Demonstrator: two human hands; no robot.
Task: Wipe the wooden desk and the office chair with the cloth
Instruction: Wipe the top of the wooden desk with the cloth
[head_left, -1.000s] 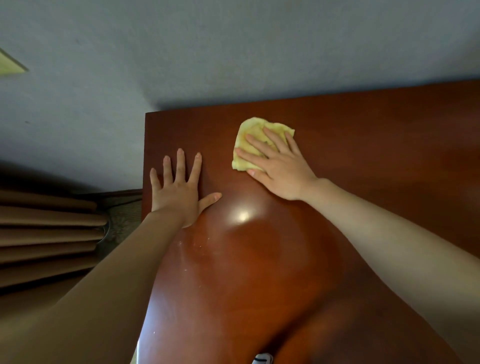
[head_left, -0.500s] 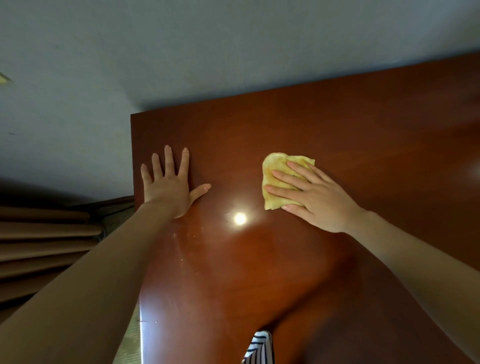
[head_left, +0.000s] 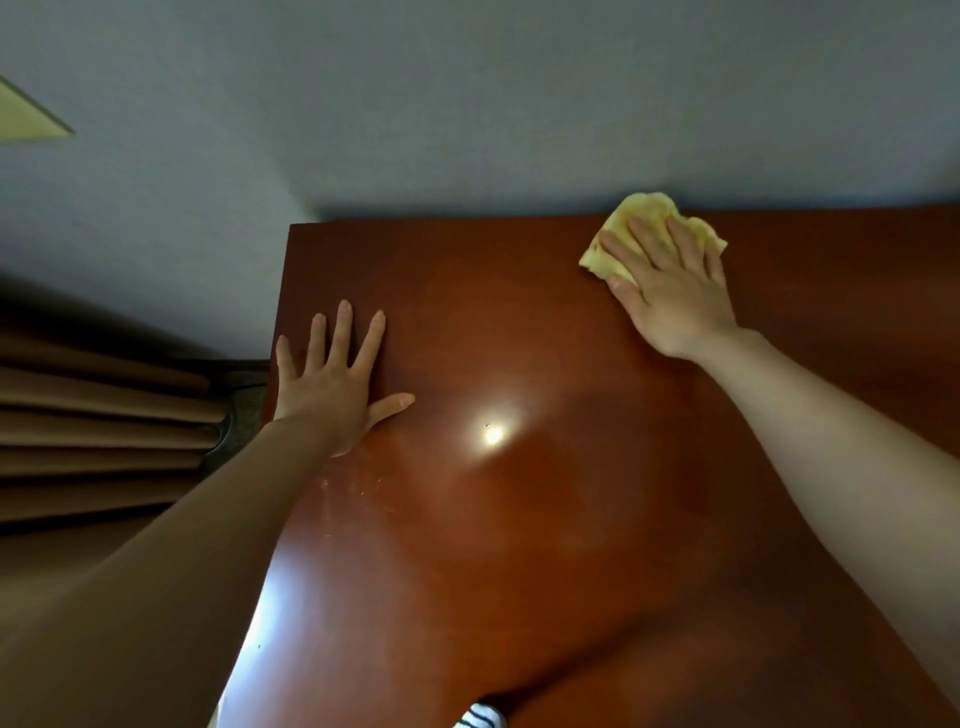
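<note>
Pressing the cloth (head_left: 613, 260) under flat open fingers (head_left: 641, 244), the right hand (head_left: 670, 291) wipes the desk (head_left: 519, 519); the left hand (head_left: 332, 384), fingers spread, gives support.

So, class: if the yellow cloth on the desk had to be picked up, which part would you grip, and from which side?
Grip the bunched left corner of the cloth, coming from above. The cloth lies flat on the desk against the wall, so the far side is blocked. The right hand presses flat on its middle, leaving the edges free.
</note>
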